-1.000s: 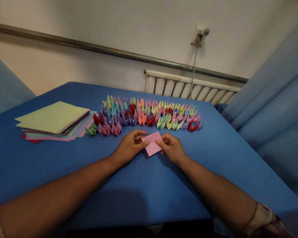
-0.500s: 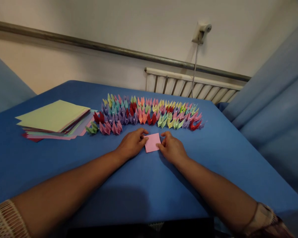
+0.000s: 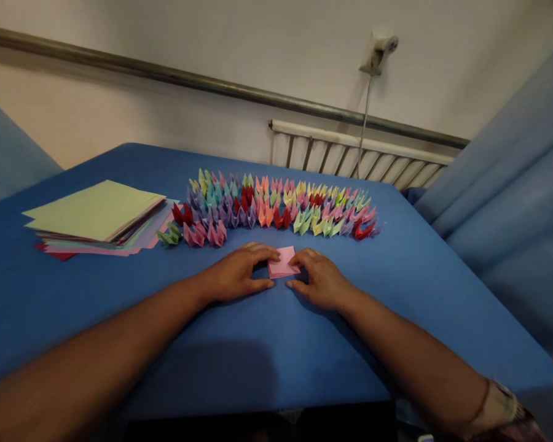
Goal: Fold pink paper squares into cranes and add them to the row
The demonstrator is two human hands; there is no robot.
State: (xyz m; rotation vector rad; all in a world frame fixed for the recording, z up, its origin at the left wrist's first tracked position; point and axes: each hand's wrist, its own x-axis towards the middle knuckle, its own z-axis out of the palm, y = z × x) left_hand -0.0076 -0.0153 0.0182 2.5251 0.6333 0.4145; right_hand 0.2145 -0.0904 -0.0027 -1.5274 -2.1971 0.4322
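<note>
A small folded pink paper (image 3: 281, 264) lies flat on the blue table (image 3: 258, 344). My left hand (image 3: 237, 273) rests flat beside it, fingers stretched out, with the index fingertip at the paper's left edge. My right hand (image 3: 320, 279) has its fingers laid over the paper's right side and presses it onto the table, thumb spread below. Just beyond the hands stand rows of several small folded paper pieces (image 3: 276, 209) in many colours.
A stack of coloured paper sheets (image 3: 96, 215), light green on top, lies at the far left of the table. Behind the table are a wall with a metal rail (image 3: 203, 83), a radiator (image 3: 359, 156) and a wall socket with a cable (image 3: 378, 49). Blue fabric (image 3: 511, 184) hangs at the right.
The pink paper was held tilted between both hands, then laid down on the table. It now looks smaller, and both hands have flattened onto and beside it.
</note>
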